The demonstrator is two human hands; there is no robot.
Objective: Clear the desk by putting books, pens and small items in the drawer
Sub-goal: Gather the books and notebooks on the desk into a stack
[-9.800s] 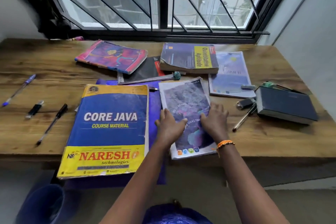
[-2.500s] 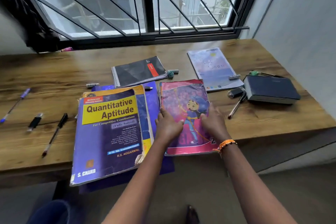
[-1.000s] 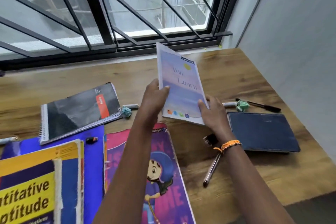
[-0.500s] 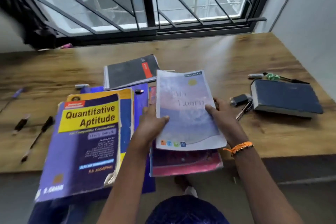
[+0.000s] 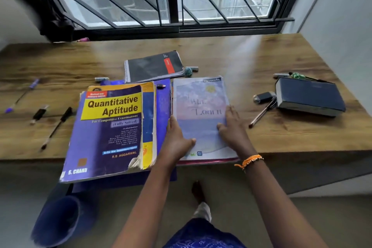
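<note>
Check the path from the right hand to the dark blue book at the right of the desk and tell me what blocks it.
A pen and a small black item lie on the desk between the right hand and the dark blue book, close against the book's left edge. Nothing else visible intervenes.

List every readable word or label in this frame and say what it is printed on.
"Quantitative Aptitude", "(Fully Solved)", "R.S. AGGARWAL", "S. CHAND": purple textbook.
"Learn": pale notebook under both hands; the word above it is blurred.
Red label on spiral notebook: too small to read.
Textbook's fine print: blurred.
</note>
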